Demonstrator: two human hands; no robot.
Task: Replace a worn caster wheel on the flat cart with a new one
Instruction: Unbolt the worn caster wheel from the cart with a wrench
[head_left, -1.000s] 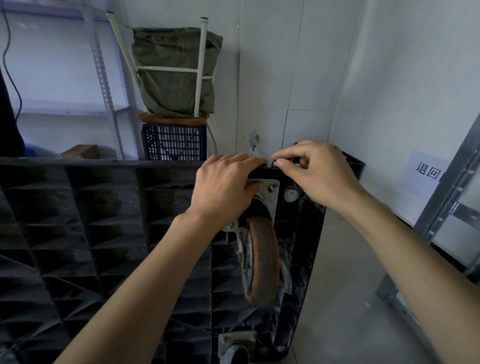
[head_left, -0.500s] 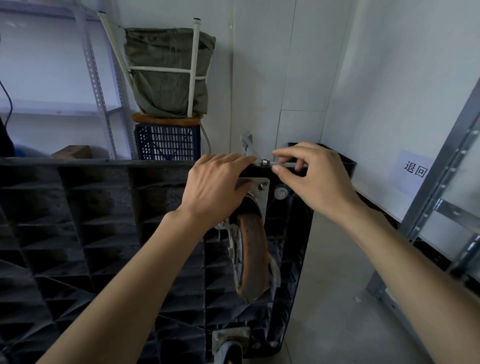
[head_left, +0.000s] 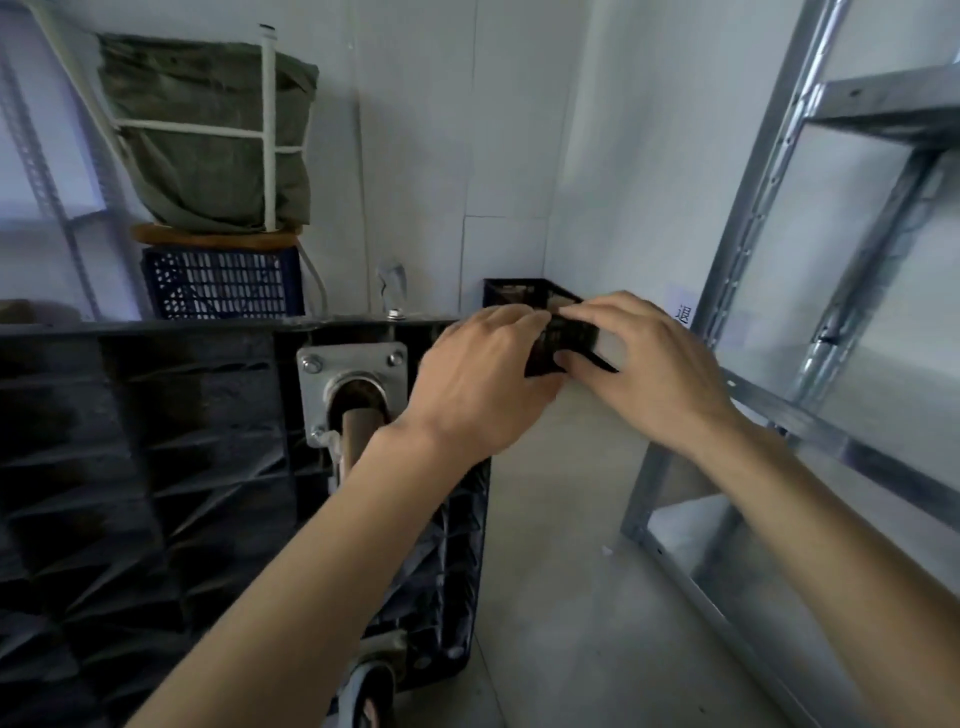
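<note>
Left hand (head_left: 480, 384) | right hand (head_left: 644, 374): fingertips meet, grasp unclear | caster wheel (head_left: 358, 421) left of both | black crate (head_left: 530, 293) behind.

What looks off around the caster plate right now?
The silver caster mounting plate on the upturned black plastic cart shows bolts at three corners; the fourth is hidden behind the left hand. One nut pokes above the cart's edge. The brownish wheel looks worn.
</note>
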